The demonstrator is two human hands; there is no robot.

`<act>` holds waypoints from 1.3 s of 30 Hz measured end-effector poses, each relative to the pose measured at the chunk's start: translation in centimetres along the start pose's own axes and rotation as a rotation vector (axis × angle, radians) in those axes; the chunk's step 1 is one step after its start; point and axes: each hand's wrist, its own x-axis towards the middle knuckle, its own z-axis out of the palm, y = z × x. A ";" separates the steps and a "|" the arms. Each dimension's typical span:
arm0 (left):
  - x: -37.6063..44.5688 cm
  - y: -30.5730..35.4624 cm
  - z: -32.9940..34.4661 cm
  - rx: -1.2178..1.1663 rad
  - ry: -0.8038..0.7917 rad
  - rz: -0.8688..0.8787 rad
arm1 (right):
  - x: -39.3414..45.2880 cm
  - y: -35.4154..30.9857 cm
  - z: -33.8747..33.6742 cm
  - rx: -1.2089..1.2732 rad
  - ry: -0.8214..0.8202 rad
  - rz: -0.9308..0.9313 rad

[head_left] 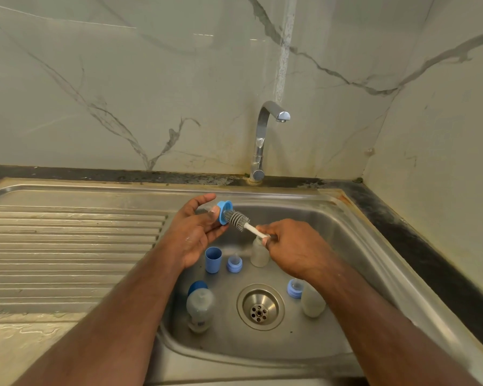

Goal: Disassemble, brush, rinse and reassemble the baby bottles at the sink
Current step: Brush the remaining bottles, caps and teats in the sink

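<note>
Steel sink, unlabelled bottles

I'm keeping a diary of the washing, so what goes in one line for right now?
step: brushing | left hand: holds blue ring | right hand: holds brush | tap: off

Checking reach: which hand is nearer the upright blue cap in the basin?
Left. The left hand hangs just above the blue cap; the right hand is farther right, past a bottle.

Blue collar on grey brush — bottles upright in sink.
</note>
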 end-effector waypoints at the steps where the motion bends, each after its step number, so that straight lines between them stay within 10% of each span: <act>1: 0.0 0.0 0.0 0.007 0.005 0.003 | -0.1 -0.1 -0.2 0.020 -0.042 -0.005; 11: -0.2 0.2 -0.4 -0.141 -0.087 -0.025 | -0.9 0.1 0.1 0.807 -0.174 0.140; 23: -0.1 0.3 -0.4 -0.131 -0.094 -0.022 | -0.9 0.0 -0.2 0.653 -0.125 0.072; 32: -0.1 0.1 -0.2 -0.106 -0.063 -0.033 | -0.6 0.0 -0.3 0.048 0.125 -0.041; 39: 0.3 0.1 -0.6 -0.098 -0.015 0.014 | -0.6 -0.2 -0.6 0.121 -0.026 -0.054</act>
